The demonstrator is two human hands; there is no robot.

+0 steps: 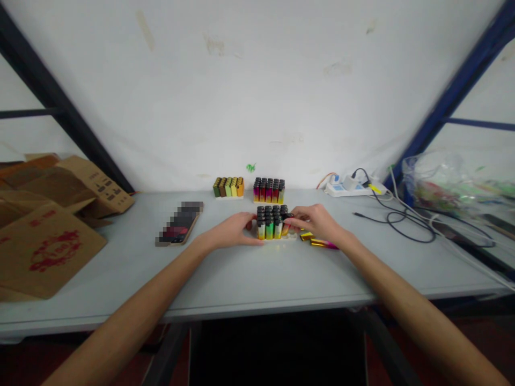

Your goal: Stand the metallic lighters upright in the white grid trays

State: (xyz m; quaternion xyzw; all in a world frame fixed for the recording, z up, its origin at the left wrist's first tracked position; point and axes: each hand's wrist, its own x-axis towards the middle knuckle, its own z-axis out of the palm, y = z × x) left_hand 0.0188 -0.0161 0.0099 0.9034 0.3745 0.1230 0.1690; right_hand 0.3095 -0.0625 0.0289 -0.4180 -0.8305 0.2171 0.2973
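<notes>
In the head view, a white tray [290, 236] of upright lighters [269, 229] with black tops stands at the middle of the table. My left hand [235, 231] grips the tray's left side, thumb along the front and fingers behind. My right hand [316, 221] pinches a black-topped lighter [286, 228] at the right end of the front row; it looks slightly tilted. Beside the right hand, shiny gold and purple lighters [322, 244] lie loose on the table, partly covered by that hand and wrist.
Behind stand two more lighter blocks, one gold-topped [228, 187] and one red-purple [269, 190]. A phone [181, 224] lies left, near cardboard boxes [56, 236]. A power strip [356, 187], black cable [402, 225] and plastic bag [432, 174] occupy the right of the table [241, 284].
</notes>
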